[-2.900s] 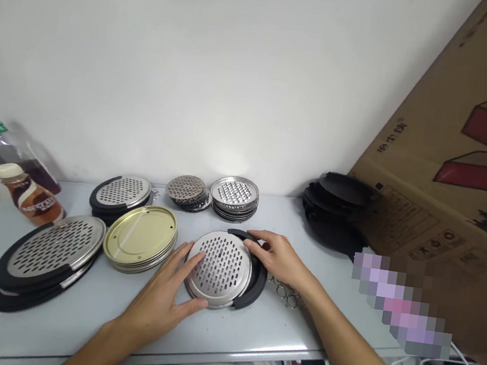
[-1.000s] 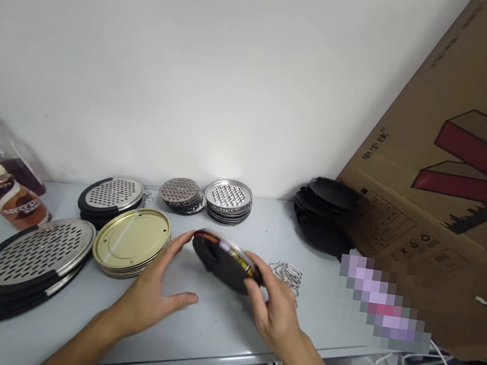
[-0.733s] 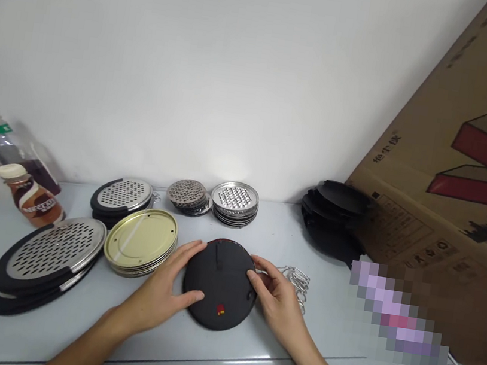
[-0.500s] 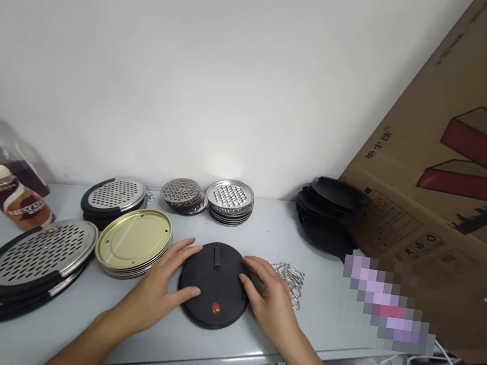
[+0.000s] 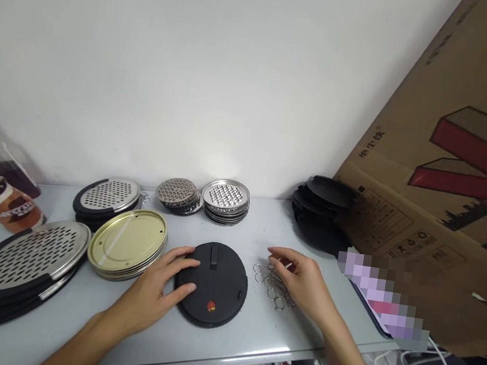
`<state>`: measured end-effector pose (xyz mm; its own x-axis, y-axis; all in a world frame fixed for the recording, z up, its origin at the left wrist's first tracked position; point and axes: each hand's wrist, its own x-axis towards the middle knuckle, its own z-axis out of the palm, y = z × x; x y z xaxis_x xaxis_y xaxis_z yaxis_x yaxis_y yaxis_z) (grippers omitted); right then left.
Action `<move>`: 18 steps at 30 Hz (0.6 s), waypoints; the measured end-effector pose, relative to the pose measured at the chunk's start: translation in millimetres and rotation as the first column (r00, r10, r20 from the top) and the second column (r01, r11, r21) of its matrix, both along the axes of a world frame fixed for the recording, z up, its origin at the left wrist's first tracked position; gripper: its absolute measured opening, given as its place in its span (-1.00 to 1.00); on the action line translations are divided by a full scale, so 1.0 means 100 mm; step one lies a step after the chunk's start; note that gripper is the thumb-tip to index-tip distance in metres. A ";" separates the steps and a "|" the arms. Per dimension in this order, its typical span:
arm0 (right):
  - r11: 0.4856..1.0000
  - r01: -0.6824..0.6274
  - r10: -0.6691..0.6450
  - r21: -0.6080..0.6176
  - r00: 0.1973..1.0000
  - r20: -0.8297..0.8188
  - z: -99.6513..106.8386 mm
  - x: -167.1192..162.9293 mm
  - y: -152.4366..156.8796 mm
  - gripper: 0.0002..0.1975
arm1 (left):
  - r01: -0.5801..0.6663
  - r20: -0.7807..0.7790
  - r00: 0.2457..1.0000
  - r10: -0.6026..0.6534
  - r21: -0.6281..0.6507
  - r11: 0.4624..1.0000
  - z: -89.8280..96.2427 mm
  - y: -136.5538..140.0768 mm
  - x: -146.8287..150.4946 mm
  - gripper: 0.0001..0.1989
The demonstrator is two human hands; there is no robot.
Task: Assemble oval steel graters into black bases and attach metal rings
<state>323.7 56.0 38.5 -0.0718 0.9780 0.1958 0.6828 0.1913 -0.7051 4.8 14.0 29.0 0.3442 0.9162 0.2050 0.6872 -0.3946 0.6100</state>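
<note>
On the tabletop lies a round black disc [image 5: 222, 285] with a small flap at its top and a red-yellow mark. My left hand [image 5: 158, 288] rests on its left edge with fingers spread apart. My right hand [image 5: 302, 281] hovers at a pile of thin metal wire pieces with ring ends [image 5: 275, 293], right of the disc. Its fingers are loosely bent and apart; no held piece shows, and the hand hides part of the pile. A stack of gold-coloured round lids [image 5: 126, 241] stands left of my left hand.
Black-rimmed graters [image 5: 33, 259] and two bottles, one a brown drink bottle [image 5: 7, 201], stand at the left. Perforated metal discs [image 5: 226, 195] are stacked by the wall. Black round parts [image 5: 323, 212] and a large cardboard box [image 5: 404, 199] stand right, beside a blurred phone-like object [image 5: 381, 298].
My right hand has left the disc's right edge and moved right to the wire pieces. My left hand stays on the disc. The view has shifted slightly.
</note>
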 end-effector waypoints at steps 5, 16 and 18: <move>0.955 -0.285 0.291 -0.077 0.954 0.076 0.22 -0.17 0.51 -0.77 | 0.022 -0.010 1.000 -0.023 -0.028 0.999 0.01 0.01 0.01 -0.70; 0.881 -0.385 0.425 -0.274 0.899 0.105 0.07 0.20 0.66 -0.83 | 0.025 -0.075 0.997 -0.029 -0.051 0.998 0.02 0.02 0.00 -0.69; 0.867 -0.407 0.453 -0.288 0.884 0.115 0.09 0.16 0.61 -0.85 | 0.020 -0.085 0.996 -0.023 -0.040 0.999 0.01 0.03 0.00 -0.69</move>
